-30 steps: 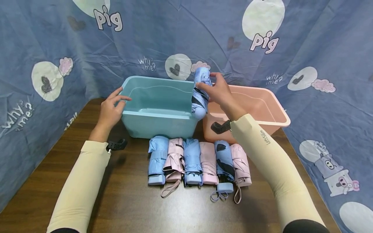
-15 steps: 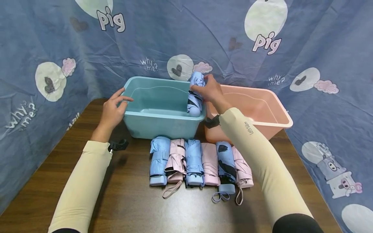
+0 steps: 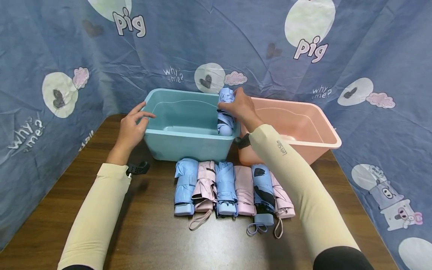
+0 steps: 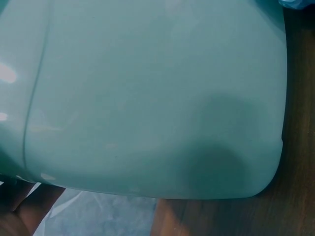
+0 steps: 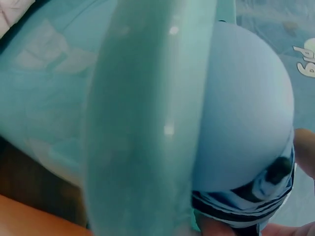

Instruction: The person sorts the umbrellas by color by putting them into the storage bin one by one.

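My right hand (image 3: 241, 106) grips a blue folded umbrella (image 3: 225, 123) with black markings. It stands nearly upright inside the right end of the teal bin (image 3: 189, 144), with its rounded light-blue handle end (image 5: 246, 108) down. In the right wrist view that end sits just behind the bin's rim (image 5: 147, 118). My left hand (image 3: 132, 125) holds the bin's left rim between thumb and fingers; only part of the fingers (image 4: 32, 204) shows in the left wrist view. On the table in front lies a row of blue umbrellas (image 3: 186, 186) and pink umbrellas (image 3: 244, 189).
A peach bin (image 3: 287, 105) stands right against the teal bin, partly behind my right forearm. Several umbrellas lie side by side close before both bins, their wrist loops (image 3: 200, 220) toward me. The dark wooden table (image 3: 162, 243) meets a blue patterned cloth (image 3: 256, 45) behind.
My right hand has moved left and down with the blue umbrella, from above the gap between the bins into the teal bin's right end. The left hand stays on the rim.
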Demonstrator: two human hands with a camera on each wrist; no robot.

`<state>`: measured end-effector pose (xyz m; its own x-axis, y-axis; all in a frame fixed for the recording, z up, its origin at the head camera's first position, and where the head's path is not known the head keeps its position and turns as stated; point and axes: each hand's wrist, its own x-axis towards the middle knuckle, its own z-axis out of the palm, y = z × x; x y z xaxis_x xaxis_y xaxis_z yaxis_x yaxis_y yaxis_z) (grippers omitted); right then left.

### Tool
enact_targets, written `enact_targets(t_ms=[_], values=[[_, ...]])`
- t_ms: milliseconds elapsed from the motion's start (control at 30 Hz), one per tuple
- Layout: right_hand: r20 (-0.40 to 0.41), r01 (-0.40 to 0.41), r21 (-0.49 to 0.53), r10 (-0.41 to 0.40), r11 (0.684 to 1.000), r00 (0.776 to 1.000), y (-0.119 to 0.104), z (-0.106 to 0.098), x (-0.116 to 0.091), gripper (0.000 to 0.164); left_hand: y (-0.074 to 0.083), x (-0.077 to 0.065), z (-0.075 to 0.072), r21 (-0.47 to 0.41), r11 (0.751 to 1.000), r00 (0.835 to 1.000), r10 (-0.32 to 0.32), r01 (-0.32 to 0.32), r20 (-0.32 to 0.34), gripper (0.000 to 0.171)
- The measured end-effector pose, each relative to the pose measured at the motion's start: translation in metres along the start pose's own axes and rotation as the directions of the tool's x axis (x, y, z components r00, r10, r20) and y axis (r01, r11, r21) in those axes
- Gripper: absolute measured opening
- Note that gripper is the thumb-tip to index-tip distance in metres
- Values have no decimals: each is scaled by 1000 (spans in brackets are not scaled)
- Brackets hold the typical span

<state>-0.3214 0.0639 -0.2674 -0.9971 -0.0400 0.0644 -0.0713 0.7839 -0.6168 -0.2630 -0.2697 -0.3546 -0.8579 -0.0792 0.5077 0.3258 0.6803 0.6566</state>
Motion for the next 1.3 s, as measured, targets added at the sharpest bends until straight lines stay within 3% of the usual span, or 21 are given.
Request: enact_targets(t_ms=[667,900,1300], values=[[12,-75,-89,77,993,997,-2,5,-5,70,-1,1,8,-52,999,1000,6,-5,12,32],[-12,-91,-173,90,981,996,1,-2,0,65,-2,2,6,-51,999,1000,2,-1,11,32],[40,-107,-137,114,985,993,11,-10,4,73,-4,1,2,-54,998,1000,-12,13,4,33]])
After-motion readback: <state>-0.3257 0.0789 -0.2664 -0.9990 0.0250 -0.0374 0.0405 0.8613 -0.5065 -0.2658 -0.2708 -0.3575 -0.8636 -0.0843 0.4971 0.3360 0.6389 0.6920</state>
